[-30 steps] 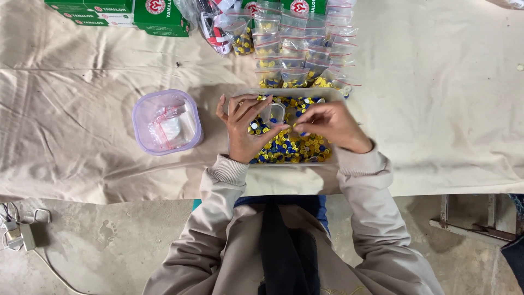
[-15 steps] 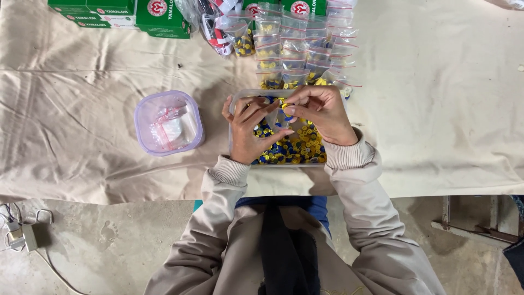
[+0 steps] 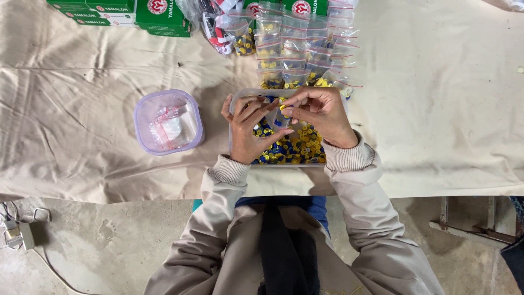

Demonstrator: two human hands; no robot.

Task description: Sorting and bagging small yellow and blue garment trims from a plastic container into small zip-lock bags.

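Yellow and blue caps

Both forearms, in beige sleeves with ribbed cuffs, extend forward from the torso and converge over the clear tray. The left hand lies over the tray's left half, back of the hand upward, fingers curled and thumb pointing toward the right hand, gripping a small clear bag. The right hand is over the tray's upper middle, wrist bent inward, thumb and forefinger pinched together at the bag's top edge, close against the left fingertips.
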